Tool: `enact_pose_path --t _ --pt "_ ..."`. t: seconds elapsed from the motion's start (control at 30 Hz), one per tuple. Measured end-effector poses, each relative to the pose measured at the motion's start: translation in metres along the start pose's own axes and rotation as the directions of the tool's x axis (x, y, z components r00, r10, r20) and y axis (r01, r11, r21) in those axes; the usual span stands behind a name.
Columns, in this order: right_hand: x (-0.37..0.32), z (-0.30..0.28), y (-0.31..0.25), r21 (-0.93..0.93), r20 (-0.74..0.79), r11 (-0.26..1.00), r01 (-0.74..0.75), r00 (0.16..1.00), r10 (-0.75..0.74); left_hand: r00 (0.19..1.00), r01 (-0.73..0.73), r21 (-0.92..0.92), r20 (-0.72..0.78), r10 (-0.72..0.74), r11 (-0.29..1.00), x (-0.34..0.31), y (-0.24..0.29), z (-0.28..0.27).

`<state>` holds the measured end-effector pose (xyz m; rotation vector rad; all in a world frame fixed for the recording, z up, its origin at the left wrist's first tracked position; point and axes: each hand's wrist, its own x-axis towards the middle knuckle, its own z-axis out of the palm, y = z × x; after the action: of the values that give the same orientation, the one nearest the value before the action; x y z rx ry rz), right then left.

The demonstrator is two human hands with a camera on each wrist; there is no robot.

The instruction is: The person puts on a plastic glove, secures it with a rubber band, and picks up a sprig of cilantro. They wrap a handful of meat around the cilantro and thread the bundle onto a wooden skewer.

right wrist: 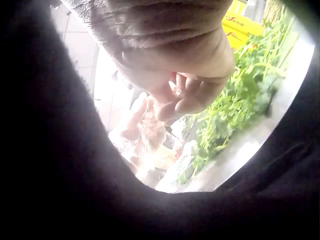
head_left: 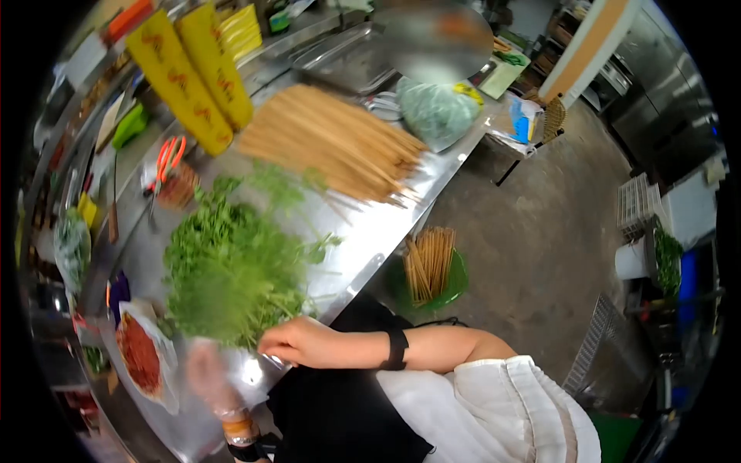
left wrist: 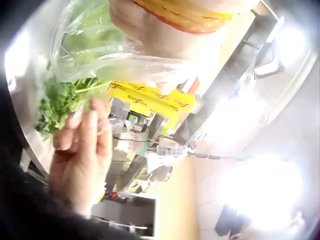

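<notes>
Leafy greens, partly inside clear bag

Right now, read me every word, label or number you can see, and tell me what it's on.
Yellow packs: red print, too blurred to read.
Yellow label on the bag of greens: too small to read.
Clear plastic bag held by left hand and right hand: no print visible.
Nothing else carries legible text.

Before me: one long stainless-steel counter, bright with glare. On its far end: a heap of bamboo skewers, tall yellow boxes, one shallow steel tray. To my right: mottled grey concrete floor, with a green basin of skewers on it, just beside the counter. Far right: steel cabinet doors, with a white crate near them.
</notes>
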<state>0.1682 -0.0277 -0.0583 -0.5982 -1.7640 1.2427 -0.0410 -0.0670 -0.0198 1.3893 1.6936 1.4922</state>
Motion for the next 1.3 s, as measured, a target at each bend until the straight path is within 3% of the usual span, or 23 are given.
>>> enact_pose_path --t 0.07,0.13,0.23,0.27,0.43,0.53,0.6,0.67,0.73,0.77,0.83,0.87,0.9,0.97,1.0,1.03,1.07,1.1,1.13,1.2,1.27,1.3 --pt "-0.009 -0.029 -0.016 0.041 0.083 0.985 -0.166 0.983 0.162 0.991 0.061 -0.12 -0.108 -0.074 0.991 0.005 -0.006 0.003" --pt "-0.021 -0.054 -0.023 0.061 0.135 0.947 -0.314 0.943 0.304 0.996 0.047 -0.113 -0.07 -0.055 0.992 0.009 -0.015 0.001" --pt "-0.051 -0.095 -0.031 0.032 0.126 0.951 -0.307 0.945 0.301 0.997 0.073 -0.125 -0.003 -0.074 0.989 -0.002 0.011 0.02" --pt "-0.066 -0.102 -0.033 0.035 0.107 0.917 -0.397 0.914 0.392 0.994 0.106 -0.108 0.025 -0.104 0.988 -0.002 0.014 0.02" --pt "-0.149 -0.101 -0.007 -0.019 -0.056 0.872 -0.489 0.872 0.487 0.973 0.19 -0.036 0.143 -0.183 0.981 0.002 0.011 0.025" --pt "-0.173 -0.111 0.001 0.196 -0.218 0.809 -0.555 0.78 0.587 0.95 0.079 0.018 0.301 -0.081 0.997 0.007 0.007 0.028" --pt "-0.193 -0.116 0.023 0.064 -0.294 0.801 -0.595 0.756 0.585 0.917 0.028 0.09 0.393 -0.062 0.996 0.007 0.019 0.036" --pt "-0.214 -0.121 0.038 0.01 -0.291 0.713 -0.701 0.68 0.673 0.868 0.003 0.131 0.492 -0.067 0.991 0.008 0.032 0.041" --pt "-0.242 -0.122 0.057 -0.136 -0.339 0.653 -0.745 0.655 0.676 0.8 0.007 0.15 0.592 -0.095 0.989 0.012 0.052 0.044" --pt "-0.257 -0.121 0.067 -0.211 -0.356 0.618 -0.757 0.649 0.673 0.806 -0.066 0.192 0.588 -0.061 0.979 0.008 0.068 0.048" --pt "-0.282 -0.117 0.09 -0.287 -0.426 0.587 -0.757 0.65 0.629 0.779 0.026 0.227 0.606 -0.162 0.974 0.008 0.088 0.055" --pt "-0.28 -0.121 0.083 -0.209 -0.419 0.608 -0.766 0.632 0.652 0.778 0.069 0.243 0.594 -0.205 0.968 0.008 0.093 0.048" --pt "-0.269 -0.126 0.069 -0.137 -0.398 0.632 -0.763 0.626 0.671 0.795 -0.066 0.176 0.604 -0.055 0.982 0.013 0.075 0.043" --pt "-0.243 -0.129 0.041 -0.035 -0.38 0.633 -0.774 0.596 0.707 0.732 0.134 0.035 0.67 -0.123 0.99 0.008 0.074 0.039" --pt "-0.225 -0.132 0.024 -0.012 -0.351 0.651 -0.759 0.613 0.708 0.787 0.1 -0.12 0.618 -0.004 0.988 0.003 0.068 0.046" --pt "-0.208 -0.134 0.012 0.067 -0.338 0.714 -0.697 0.658 0.673 0.777 0.29 -0.053 0.596 -0.203 0.956 0.002 0.071 0.051" --pt "-0.183 -0.133 -0.008 0.219 -0.279 0.726 -0.652 0.671 0.687 0.815 0.254 -0.077 0.553 -0.17 0.964 -0.001 0.063 0.055" --pt "-0.158 -0.132 -0.027 0.247 -0.23 0.737 -0.629 0.701 0.675 0.855 0.327 -0.23 0.485 -0.183 0.917 -0.007 0.073 0.066" --pt "-0.133 -0.131 -0.043 0.277 -0.184 0.74 -0.613 0.722 0.667 0.919 -0.08 -0.039 0.384 0.089 0.996 -0.005 0.06 0.066" --pt "-0.091 -0.126 -0.059 0.194 -0.052 0.818 -0.542 0.827 0.56 0.912 -0.16 0.004 0.383 0.146 0.987 0.001 0.052 0.061" --pt "-0.043 -0.112 -0.067 0.066 0.027 0.943 -0.326 0.946 0.324 0.927 0.194 -0.088 0.343 -0.154 0.977 -0.002 0.068 0.052" --pt "-0.02 -0.106 -0.067 -0.038 0.081 0.965 -0.26 0.962 0.262 0.919 0.334 -0.259 0.302 -0.252 0.906 -0.004 0.071 0.049"
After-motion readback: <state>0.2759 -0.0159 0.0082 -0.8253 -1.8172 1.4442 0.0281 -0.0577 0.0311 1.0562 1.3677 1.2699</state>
